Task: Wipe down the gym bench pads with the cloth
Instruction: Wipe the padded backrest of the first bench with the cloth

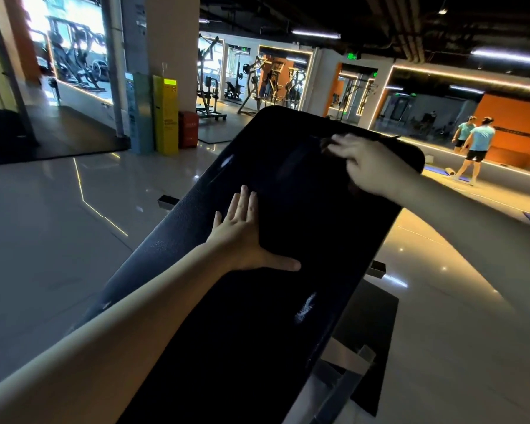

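Note:
A long black gym bench pad runs from the bottom of the view up and away from me. My left hand lies flat on its middle with fingers straight and thumb spread. My right hand is near the pad's far end, blurred, with fingers curled over a dark cloth that lies against the pad. The cloth is nearly the same colour as the pad, so only its edge beside my fingers shows.
The bench's metal frame and a dark floor mat sit below right. Glossy tiled floor surrounds the bench. Yellow and red stands stand by a pillar at back left. A person stands by the mirrored wall, far right.

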